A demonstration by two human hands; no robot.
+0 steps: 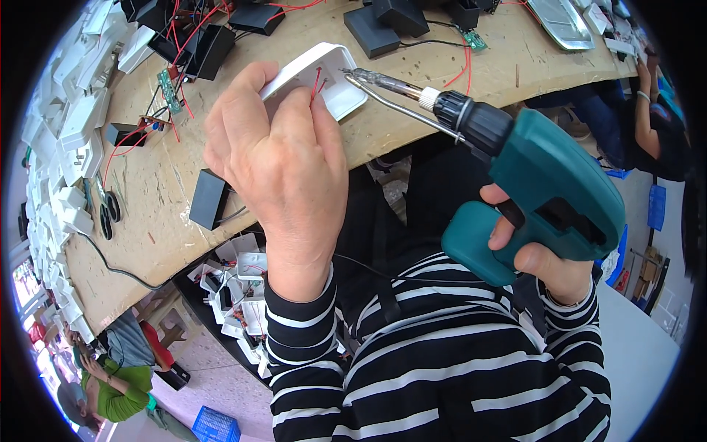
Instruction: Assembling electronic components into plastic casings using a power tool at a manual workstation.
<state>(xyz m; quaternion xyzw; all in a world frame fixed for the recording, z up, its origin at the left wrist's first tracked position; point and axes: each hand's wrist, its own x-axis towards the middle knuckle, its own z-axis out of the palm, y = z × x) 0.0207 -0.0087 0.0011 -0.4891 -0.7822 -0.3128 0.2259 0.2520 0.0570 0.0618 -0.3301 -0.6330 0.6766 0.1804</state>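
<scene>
My left hand (283, 151) is closed round a white plastic housing (335, 55), with its open inside facing right. Its thumb and fingertips pinch at a red wire (317, 82) inside the housing. My right hand (541, 258) grips the handle of a green soldering gun (560, 169), one finger at the trigger. The gun's tip and its thin metal feed tube (405, 110) meet at the housing's right edge, close to the red wire. Whether the tip touches metal inside cannot be made out. A black box (209, 199) lies on the table beside my left wrist.
White housings (81, 125) are heaped along the table's left side, near black scissors (110, 214). Black boxes with red wires and green circuit boards (168, 92) lie at the back. A bin of white parts (250, 265) stands below the table edge. Other people work at left and right.
</scene>
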